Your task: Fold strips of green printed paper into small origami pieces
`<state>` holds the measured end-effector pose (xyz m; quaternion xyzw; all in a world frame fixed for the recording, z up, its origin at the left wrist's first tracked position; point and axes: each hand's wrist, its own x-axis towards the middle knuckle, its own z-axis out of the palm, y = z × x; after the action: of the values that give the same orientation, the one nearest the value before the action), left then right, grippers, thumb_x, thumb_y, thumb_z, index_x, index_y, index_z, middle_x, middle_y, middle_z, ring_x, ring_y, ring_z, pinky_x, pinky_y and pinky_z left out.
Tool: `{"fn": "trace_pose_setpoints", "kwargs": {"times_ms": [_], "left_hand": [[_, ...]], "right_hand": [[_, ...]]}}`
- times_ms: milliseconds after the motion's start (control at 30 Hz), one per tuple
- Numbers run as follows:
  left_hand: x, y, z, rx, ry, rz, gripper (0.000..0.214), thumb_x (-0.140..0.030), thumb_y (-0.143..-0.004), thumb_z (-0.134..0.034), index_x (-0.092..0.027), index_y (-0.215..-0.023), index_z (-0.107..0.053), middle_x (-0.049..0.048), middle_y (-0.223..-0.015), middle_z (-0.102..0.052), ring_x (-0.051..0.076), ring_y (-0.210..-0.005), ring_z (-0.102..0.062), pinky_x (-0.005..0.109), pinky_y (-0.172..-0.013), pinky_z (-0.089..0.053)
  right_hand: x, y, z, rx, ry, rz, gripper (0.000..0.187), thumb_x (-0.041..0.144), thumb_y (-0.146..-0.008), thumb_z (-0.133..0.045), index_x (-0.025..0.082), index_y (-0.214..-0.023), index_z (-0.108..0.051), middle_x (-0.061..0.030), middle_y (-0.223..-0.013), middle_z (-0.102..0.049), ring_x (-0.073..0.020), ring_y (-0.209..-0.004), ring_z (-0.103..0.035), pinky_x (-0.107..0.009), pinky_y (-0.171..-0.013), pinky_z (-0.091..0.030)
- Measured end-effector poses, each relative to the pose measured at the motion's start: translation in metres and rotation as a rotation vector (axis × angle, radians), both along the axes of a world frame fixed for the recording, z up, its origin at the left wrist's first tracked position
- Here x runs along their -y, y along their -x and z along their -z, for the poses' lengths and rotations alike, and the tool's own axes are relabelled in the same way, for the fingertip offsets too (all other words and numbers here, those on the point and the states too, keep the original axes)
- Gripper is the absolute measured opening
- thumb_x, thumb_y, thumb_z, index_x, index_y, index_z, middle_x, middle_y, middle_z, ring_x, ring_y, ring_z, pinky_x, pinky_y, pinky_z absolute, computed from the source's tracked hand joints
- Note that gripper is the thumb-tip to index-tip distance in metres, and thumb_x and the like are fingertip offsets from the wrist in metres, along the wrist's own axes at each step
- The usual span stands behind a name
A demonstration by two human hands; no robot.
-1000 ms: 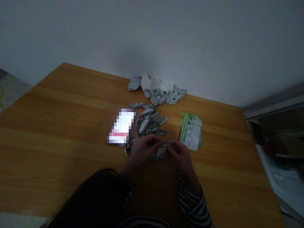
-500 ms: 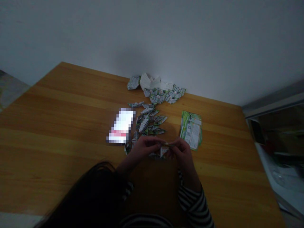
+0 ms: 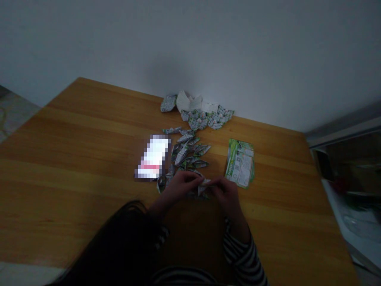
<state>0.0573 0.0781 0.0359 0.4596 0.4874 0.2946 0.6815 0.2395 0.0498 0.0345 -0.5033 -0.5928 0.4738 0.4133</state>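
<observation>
My left hand (image 3: pixel 178 186) and my right hand (image 3: pixel 226 194) meet near the middle of the wooden table (image 3: pixel 74 159), both pinching a small folded piece of printed paper (image 3: pixel 204 186) between their fingertips. Just beyond the hands lies a scatter of several small folded paper pieces (image 3: pixel 189 153). A stack of flat green and white printed slips (image 3: pixel 240 163) sits to the right of my right hand. The light is dim and the fold's shape is hard to make out.
A lit phone screen (image 3: pixel 153 157) lies left of the folded pieces. A heap of more folded pieces and white paper (image 3: pixel 198 109) rests against the wall at the back. Dark shelving or an appliance (image 3: pixel 345 167) stands beyond the table's right edge.
Both hands stayed in place, their fingers working the small paper piece; the piece has shifted slightly between the fingertips.
</observation>
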Motion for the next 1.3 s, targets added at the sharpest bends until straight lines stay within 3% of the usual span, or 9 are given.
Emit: {"fn": "trace_pose_setpoints", "kwargs": {"times_ms": [233,433,633,767,933,1000,1067,1167,1300], "left_hand": [[0.003,-0.003,-0.001,-0.053,-0.088,-0.102,0.023,-0.032,-0.072,-0.067,-0.010,-0.063,-0.067,-0.0012,-0.053,-0.057,0.009,-0.051,-0.045,0.020,-0.050,-0.034],[0.001,-0.003,-0.003,-0.078,-0.112,-0.083,0.025,-0.034,-0.072,-0.066,-0.011,-0.062,-0.066,-0.0012,-0.051,-0.056,0.009,-0.049,-0.045,0.020,-0.049,-0.033],[0.003,-0.005,-0.008,-0.050,-0.130,-0.092,0.024,-0.034,-0.071,-0.067,-0.012,-0.062,-0.067,0.0017,-0.057,-0.062,0.012,-0.055,-0.052,0.021,-0.053,-0.039],[0.004,-0.007,-0.008,-0.132,-0.171,-0.099,0.021,-0.029,-0.073,-0.066,-0.012,-0.060,-0.066,0.0002,-0.055,-0.061,0.012,-0.054,-0.051,0.021,-0.053,-0.039],[0.006,-0.010,-0.006,-0.174,-0.202,-0.087,0.020,-0.025,-0.076,-0.063,-0.012,-0.061,-0.064,-0.0008,-0.055,-0.058,0.011,-0.055,-0.050,0.021,-0.052,-0.038],[0.007,-0.013,-0.005,-0.114,-0.202,-0.123,0.021,-0.029,-0.081,-0.061,-0.012,-0.068,-0.064,-0.0001,-0.060,-0.060,0.012,-0.058,-0.053,0.021,-0.056,-0.042],[0.009,-0.015,-0.005,-0.009,-0.198,-0.177,0.023,-0.033,-0.086,-0.057,-0.013,-0.090,-0.066,0.0016,-0.073,-0.066,0.014,-0.068,-0.059,0.023,-0.064,-0.047],[0.011,-0.016,-0.002,0.096,-0.216,-0.186,0.042,-0.035,-0.086,-0.060,-0.016,-0.123,-0.056,0.0070,-0.100,-0.070,0.018,-0.088,-0.065,0.029,-0.079,-0.052],[0.010,-0.012,0.000,-0.072,-0.349,-0.217,0.036,-0.031,-0.084,-0.064,-0.019,-0.118,-0.065,0.0104,-0.119,-0.067,0.023,-0.106,-0.062,0.034,-0.091,-0.050]], "right_hand": [[0.000,0.004,0.000,0.093,-0.042,-0.035,0.017,0.016,-0.085,-0.056,0.021,-0.075,-0.068,0.0007,-0.067,-0.069,-0.0139,-0.061,-0.065,-0.023,-0.061,-0.049],[0.002,0.003,0.000,0.077,-0.030,-0.082,0.025,0.015,-0.082,-0.059,0.024,-0.101,-0.071,-0.0034,-0.094,-0.075,-0.0202,-0.084,-0.069,-0.031,-0.076,-0.053],[0.001,-0.002,-0.006,-0.124,0.072,-0.143,0.022,0.032,-0.082,-0.065,0.023,-0.100,-0.072,-0.0048,-0.093,-0.074,-0.0219,-0.081,-0.069,-0.031,-0.072,-0.054],[0.001,0.008,-0.004,-0.135,0.179,0.045,0.013,0.032,-0.083,-0.064,0.021,-0.084,-0.072,-0.0001,-0.068,-0.069,-0.0135,-0.056,-0.061,-0.023,-0.054,-0.049],[0.003,0.021,-0.001,-0.249,0.172,0.182,0.027,0.026,-0.080,-0.068,0.025,-0.106,-0.061,0.0059,-0.063,-0.060,-0.0100,-0.052,-0.055,-0.019,-0.050,-0.044],[0.002,0.022,0.002,-0.257,0.163,0.240,0.015,0.027,-0.080,-0.067,0.023,-0.093,-0.064,0.0053,-0.062,-0.060,-0.0097,-0.052,-0.054,-0.019,-0.049,-0.043],[0.000,0.021,0.006,-0.256,0.169,0.332,0.009,0.029,-0.081,-0.066,0.021,-0.084,-0.065,0.0035,-0.065,-0.063,-0.0103,-0.053,-0.055,-0.020,-0.051,-0.045],[-0.002,0.021,0.012,-0.285,0.212,0.410,0.014,0.030,-0.082,-0.065,0.020,-0.089,-0.070,0.0001,-0.076,-0.069,-0.0127,-0.062,-0.060,-0.023,-0.059,-0.050],[0.000,0.025,0.013,-0.344,0.303,0.255,0.027,0.032,-0.079,-0.068,0.022,-0.104,-0.072,-0.0045,-0.099,-0.074,-0.0198,-0.086,-0.067,-0.031,-0.074,-0.055]]}}
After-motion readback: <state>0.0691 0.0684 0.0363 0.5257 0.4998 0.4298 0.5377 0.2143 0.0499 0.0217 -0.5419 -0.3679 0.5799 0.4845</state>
